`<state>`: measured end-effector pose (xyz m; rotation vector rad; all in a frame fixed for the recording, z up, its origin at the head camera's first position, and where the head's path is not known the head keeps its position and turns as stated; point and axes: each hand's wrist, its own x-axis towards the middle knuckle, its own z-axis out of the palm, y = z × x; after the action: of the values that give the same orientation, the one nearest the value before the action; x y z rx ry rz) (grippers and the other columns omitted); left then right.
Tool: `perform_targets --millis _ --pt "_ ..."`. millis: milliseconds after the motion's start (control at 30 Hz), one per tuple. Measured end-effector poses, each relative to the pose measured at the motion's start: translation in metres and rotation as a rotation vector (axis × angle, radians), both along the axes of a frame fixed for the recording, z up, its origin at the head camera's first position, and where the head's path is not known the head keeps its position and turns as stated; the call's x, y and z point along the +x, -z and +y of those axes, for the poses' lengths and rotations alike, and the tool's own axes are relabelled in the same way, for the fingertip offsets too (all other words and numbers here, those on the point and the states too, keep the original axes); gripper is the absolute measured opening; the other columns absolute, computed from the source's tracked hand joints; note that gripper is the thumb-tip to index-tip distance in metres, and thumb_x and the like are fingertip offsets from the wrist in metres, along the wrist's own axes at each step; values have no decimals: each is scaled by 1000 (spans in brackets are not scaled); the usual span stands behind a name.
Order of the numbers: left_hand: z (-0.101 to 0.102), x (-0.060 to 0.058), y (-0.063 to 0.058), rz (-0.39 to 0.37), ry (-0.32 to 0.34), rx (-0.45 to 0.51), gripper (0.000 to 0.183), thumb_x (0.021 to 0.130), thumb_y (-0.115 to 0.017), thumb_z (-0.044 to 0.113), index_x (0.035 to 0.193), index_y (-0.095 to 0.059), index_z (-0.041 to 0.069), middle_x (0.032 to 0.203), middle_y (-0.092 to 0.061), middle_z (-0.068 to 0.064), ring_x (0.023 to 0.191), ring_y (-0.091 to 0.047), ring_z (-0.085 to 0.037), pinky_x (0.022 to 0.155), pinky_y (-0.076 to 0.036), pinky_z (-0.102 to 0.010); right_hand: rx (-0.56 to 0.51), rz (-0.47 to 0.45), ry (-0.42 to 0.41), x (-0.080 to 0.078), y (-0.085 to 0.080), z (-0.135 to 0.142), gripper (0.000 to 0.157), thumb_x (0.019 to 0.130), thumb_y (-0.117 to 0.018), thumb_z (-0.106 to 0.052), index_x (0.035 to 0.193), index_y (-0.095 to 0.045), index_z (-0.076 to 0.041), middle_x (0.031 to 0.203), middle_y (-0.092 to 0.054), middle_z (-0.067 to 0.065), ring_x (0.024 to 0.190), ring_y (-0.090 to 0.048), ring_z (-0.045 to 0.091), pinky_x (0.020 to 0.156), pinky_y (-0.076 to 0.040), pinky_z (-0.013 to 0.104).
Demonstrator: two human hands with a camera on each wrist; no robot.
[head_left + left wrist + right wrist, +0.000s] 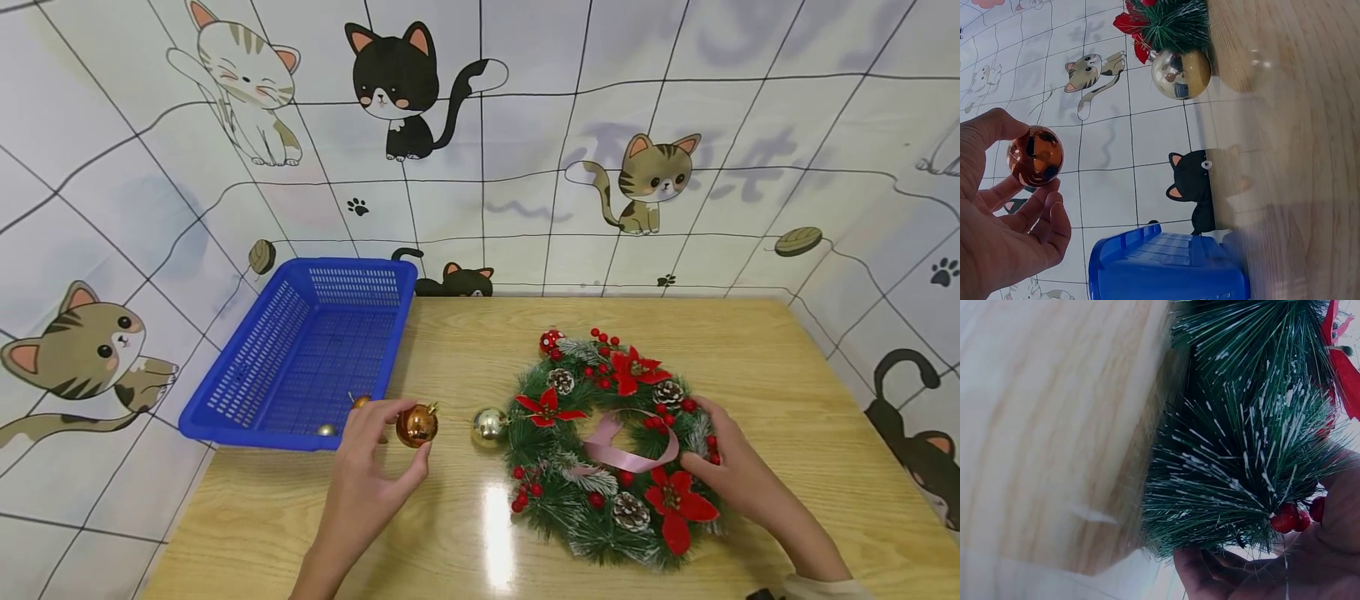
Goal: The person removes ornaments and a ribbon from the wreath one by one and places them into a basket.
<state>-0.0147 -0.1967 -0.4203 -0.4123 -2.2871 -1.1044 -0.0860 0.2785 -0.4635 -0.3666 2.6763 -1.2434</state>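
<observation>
Between thumb and fingers, my left hand (375, 471) pinches a shiny copper-orange Christmas bauble (417, 426) with a gold cap, held over the table near the basket's front right corner. The left wrist view shows the same bauble (1035, 156) at the fingertips. My right hand (738, 467) grips the right side of a green Christmas wreath (558, 487), its fingers around the outer edge and its thumb toward the inside. Red flowers, pinecones, red berries and a pink ribbon (630, 454) decorate the wreath. A gold bauble (490, 427) sits at the wreath's left edge.
A blue plastic basket (397, 358) stands at the back left of the wooden table (465, 333). Inside it, a small gold bauble (326, 430) and part of an orange bauble (361, 402) show. Cat-patterned sheeting (525, 133) rises behind the table and at its sides.
</observation>
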Motion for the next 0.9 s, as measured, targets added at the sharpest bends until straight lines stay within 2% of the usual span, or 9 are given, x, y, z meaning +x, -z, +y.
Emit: perform_targets --millis 400,633,900 --pt "-17 3 -1 8 -50 6 51 84 -87 4 132 -70 5 119 -69 -3 103 -55 -22 82 -45 -29 -5 -5 -13 -1 1 3 88 101 -68 -4 166 -10 13 165 -14 47 148 -17 71 100 -32 86" --pt "-21 4 -3 17 -62 2 52 83 -87 1 132 -70 3 120 -69 -6 104 -56 -22 80 -48 -30 -16 -8 -24 -3 3 6 88 103 -68 -4 166 -9 12 166 -12 47 148 -15 72 99 -30 88" --pt "-28 4 -6 16 -86 7 52 83 -87 1 133 -70 2 118 -70 -6 104 -55 -22 81 -46 -27 -15 -14 -23 -4 3 7 89 103 -68 -4 167 -9 11 167 -12 46 149 -14 72 99 -29 89"
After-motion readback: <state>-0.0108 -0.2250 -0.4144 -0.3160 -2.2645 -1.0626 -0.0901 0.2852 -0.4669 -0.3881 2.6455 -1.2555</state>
